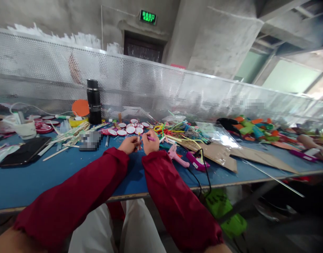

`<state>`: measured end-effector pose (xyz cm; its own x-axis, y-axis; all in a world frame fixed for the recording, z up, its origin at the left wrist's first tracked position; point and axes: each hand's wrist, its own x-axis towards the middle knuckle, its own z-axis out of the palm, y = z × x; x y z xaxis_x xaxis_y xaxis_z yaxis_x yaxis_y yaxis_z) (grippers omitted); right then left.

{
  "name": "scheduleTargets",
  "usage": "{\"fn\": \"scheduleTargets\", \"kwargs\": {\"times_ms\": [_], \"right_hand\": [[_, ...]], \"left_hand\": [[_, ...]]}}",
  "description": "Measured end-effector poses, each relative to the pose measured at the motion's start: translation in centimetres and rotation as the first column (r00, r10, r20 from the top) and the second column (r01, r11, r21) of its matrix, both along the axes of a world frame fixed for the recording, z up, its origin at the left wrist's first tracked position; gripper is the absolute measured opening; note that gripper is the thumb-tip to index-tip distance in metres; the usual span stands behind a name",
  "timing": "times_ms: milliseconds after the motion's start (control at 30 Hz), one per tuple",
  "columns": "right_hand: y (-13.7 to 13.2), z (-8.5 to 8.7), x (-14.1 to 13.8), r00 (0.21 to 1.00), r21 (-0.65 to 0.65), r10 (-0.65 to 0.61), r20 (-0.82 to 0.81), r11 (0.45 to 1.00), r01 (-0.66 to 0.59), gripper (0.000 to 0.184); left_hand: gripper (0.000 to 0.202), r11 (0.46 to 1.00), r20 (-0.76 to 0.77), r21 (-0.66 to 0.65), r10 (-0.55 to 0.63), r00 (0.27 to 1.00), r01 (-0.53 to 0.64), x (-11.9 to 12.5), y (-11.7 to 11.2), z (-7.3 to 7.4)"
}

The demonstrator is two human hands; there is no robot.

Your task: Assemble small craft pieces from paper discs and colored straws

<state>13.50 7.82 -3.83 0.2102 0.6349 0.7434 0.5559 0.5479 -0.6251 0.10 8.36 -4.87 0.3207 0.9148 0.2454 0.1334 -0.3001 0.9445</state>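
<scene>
Close together above the blue table point(136, 179), both my hands work at a small piece. My left hand point(129, 145) pinches a short, thin, pale stick point(138, 137) held upright. A purple pen point(151, 138) is gripped in my right hand point(151, 143), its tip hidden behind the fingers and close to the stick. Just beyond my hands lie several round white discs with red rims point(130, 130). To the right of my right hand rests a pink glue gun point(177, 156), beside a purple box-like holder point(197, 161) with a black cable.
A black bottle point(94, 103) stands at the back left near a yellow tape roll point(77, 121). Wooden sticks point(72, 135) and a dark phone point(26, 151) lie left. Colourful pipe cleaners point(188, 131) and cardboard point(216, 154) spread right. Other people's hands point(310, 143) show at the edges.
</scene>
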Motion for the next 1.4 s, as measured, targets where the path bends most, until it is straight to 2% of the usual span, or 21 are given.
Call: {"fn": "scheduleTargets", "kwargs": {"times_ms": [367,600,1033,1233,1400], "right_hand": [[-0.64,0.52,-0.25,0.999,-0.053,0.033,-0.027,0.998,-0.035,0.017],[-0.75,0.64,-0.25,0.999,-0.055,0.037,-0.038,0.998,-0.039,0.017],[-0.86,0.83,-0.30,1.000,-0.029,-0.024,-0.010,0.999,0.024,0.020],[-0.91,0.75,-0.17,0.997,-0.021,0.022,-0.071,1.000,-0.023,0.017],[-0.91,0.71,-0.14,0.997,-0.040,0.064,-0.048,0.997,-0.066,0.017]], "left_hand": [[0.043,1.000,0.001,-0.006,-0.001,1.000,0.001,-0.06,0.23,-0.11],[0.043,0.999,0.001,-0.035,-0.001,1.000,0.001,0.04,-0.40,0.47],[0.045,0.999,0.026,-0.036,0.013,1.000,-0.012,0.14,-0.40,0.47],[0.043,0.999,0.022,-0.033,0.017,1.000,-0.017,0.13,-0.30,0.42],[0.046,1.000,0.028,-0.022,-0.006,1.000,0.007,0.13,-0.31,0.34]]}}
